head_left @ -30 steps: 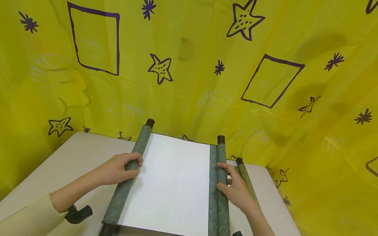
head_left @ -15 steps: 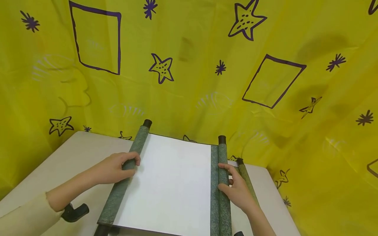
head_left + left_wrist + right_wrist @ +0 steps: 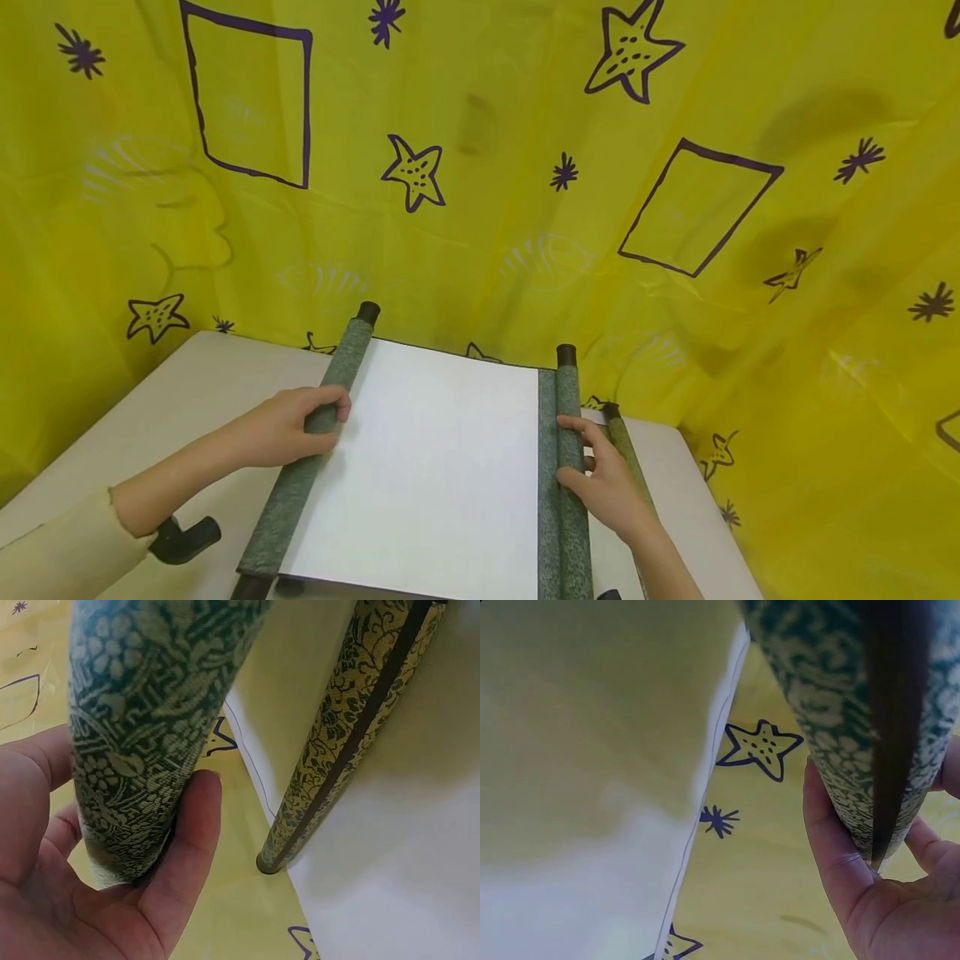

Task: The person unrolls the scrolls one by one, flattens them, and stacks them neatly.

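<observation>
A scroll with a white sheet [image 3: 427,475] lies partly unrolled in the head view, held up between its two green patterned rolls with black end knobs. My left hand [image 3: 288,427] grips the left roll [image 3: 341,358], thumb on the near side and fingers curled over it. Around the right roll [image 3: 567,387] my right hand [image 3: 611,487] curls its fingers and thumb. The left wrist view shows the flowered green cloth of the roll [image 3: 142,735] inside the left hand [image 3: 37,885]. In the right wrist view, a dark strip runs along the roll [image 3: 832,727] that the right hand [image 3: 900,907] holds.
A second, olive-gold scroll [image 3: 628,454] lies just right of the right hand on the white table [image 3: 217,375]; a gold patterned roll [image 3: 330,750] shows in the left wrist view. A yellow curtain [image 3: 480,225] with drawn stars stands behind. A black wrist mount [image 3: 187,540] sits under the left sleeve.
My left hand has moved left with the left roll, so more of the white sheet shows. My right hand keeps its hold and stays almost where it was.
</observation>
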A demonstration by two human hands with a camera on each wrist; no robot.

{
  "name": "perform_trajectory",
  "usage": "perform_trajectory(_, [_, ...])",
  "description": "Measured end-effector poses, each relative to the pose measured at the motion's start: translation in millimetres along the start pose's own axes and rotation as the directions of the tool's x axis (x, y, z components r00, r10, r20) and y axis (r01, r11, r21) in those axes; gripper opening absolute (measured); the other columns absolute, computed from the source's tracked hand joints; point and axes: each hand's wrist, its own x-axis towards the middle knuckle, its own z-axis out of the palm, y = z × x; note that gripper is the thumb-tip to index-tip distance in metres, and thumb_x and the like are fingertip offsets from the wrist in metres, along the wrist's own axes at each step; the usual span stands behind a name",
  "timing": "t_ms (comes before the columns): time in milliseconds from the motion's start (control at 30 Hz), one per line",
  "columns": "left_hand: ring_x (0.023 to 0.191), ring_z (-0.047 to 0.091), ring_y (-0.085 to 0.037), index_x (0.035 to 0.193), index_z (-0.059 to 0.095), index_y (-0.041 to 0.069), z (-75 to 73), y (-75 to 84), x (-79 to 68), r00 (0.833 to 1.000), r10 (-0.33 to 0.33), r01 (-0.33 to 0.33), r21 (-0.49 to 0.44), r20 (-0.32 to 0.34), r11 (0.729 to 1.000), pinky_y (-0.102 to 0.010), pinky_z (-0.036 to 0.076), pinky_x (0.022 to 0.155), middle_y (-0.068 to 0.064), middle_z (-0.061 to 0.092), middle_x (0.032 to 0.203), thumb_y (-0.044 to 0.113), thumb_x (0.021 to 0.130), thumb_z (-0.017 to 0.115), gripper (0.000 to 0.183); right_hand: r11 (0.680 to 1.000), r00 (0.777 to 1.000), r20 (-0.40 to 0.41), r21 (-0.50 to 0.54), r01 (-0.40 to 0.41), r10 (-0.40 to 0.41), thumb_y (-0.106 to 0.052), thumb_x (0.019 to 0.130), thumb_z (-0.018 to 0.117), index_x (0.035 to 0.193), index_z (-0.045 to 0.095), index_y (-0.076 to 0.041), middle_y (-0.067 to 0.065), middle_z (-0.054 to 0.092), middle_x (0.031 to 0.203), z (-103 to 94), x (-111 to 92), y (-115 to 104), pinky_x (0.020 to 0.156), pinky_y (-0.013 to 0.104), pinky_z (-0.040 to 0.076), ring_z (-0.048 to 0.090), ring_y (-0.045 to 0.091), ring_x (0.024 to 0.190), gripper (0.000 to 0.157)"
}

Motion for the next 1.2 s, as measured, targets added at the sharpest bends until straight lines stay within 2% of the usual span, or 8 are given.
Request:
perform_trajectory(167, [0.066, 0.042, -0.012, 0.089, 0.053, 0.022, -2.9, -0.1, -0.7, 1.0, 0.001, -0.001, 0.022, -0.004, 1.0, -0.026, 0.033, 0.056, 0.005, 0.051, 0.079, 0.01, 0.078, 0.062, 0.019, 1.0, 1.0, -0.001, -0.02, 0.0, 0.0, -0.003, 0.082, 0.061, 0.131, 0.042, -0.032, -0.002, 0.035, 0.137, -1.0, 1.6, 1.8, 0.06, 0.034, 0.043, 0.047, 0.03, 0.095, 0.06])
perform_trajectory(433, [0.06, 0.036, -0.01, 0.087, 0.046, 0.018, -4.2, -0.2, -3.0, 1.0, 0.016, -0.015, 0.025, -0.004, 1.0, -0.025, 0.03, 0.053, 0.002, 0.044, 0.07, 0.019, 0.077, 0.073, 0.028, 0.999, 1.0, -0.001, -0.045, 0.02, -0.02, -0.003, 0.083, 0.06, 0.13, 0.042, -0.032, -0.002, 0.036, 0.135, -4.1, 1.0, 7.8, 0.056, 0.033, 0.042, 0.046, 0.028, 0.085, 0.059])
perform_trajectory(700, [0.06, 0.037, -0.01, 0.096, 0.055, 0.024, -5.6, -3.5, -4.0, 1.0, 0.006, -0.006, 0.044, 0.007, 0.999, -0.026, 0.034, 0.056, 0.004, 0.054, 0.085, 0.012, 0.079, 0.063, 0.022, 0.997, 1.0, -0.011, -0.081, 0.009, -0.01, -0.005, 0.083, 0.061, 0.13, 0.042, -0.034, -0.002, 0.037, 0.135, -5.8, -1.3, 8.5, 0.055, 0.032, 0.043, 0.048, 0.026, 0.082, 0.058])
perform_trajectory(867, [0.059, 0.036, -0.009, 0.092, 0.053, 0.024, -6.4, -4.5, -4.3, 1.0, 0.019, -0.019, 0.065, -0.003, 0.998, -0.025, 0.032, 0.055, 0.006, 0.049, 0.075, 0.019, 0.08, 0.067, 0.019, 0.997, 1.0, -0.01, -0.079, -0.009, 0.008, -0.004, 0.083, 0.062, 0.131, 0.042, -0.032, 0.003, 0.038, 0.135, -7.0, -1.7, 9.0, 0.055, 0.032, 0.042, 0.048, 0.025, 0.077, 0.059])
perform_trajectory(1000, [0.062, 0.037, -0.011, 0.09, 0.048, 0.021, -8.3, -3.7, -5.0, 1.0, 0.021, -0.02, 0.06, -0.009, 0.998, -0.026, 0.031, 0.057, 0.004, 0.045, 0.071, 0.023, 0.078, 0.071, 0.026, 0.997, 1.0, -0.021, -0.073, -0.017, 0.015, -0.003, 0.082, 0.062, 0.132, 0.042, -0.029, 0.005, 0.037, 0.135, -8.1, -1.1, 9.6, 0.055, 0.033, 0.042, 0.049, 0.025, 0.078, 0.06])
perform_trajectory(1200, [0.063, 0.039, -0.012, 0.092, 0.051, 0.023, -9.4, -6.6, -5.2, 1.0, -0.013, 0.014, 0.067, -0.019, 0.998, -0.026, 0.033, 0.058, 0.004, 0.05, 0.077, 0.013, 0.078, 0.066, 0.023, 0.998, 1.0, -0.018, -0.068, -0.009, 0.008, -0.001, 0.082, 0.061, 0.132, 0.042, -0.029, 0.006, 0.037, 0.135, -10.7, -3.2, 4.7, 0.056, 0.033, 0.042, 0.048, 0.025, 0.081, 0.06])
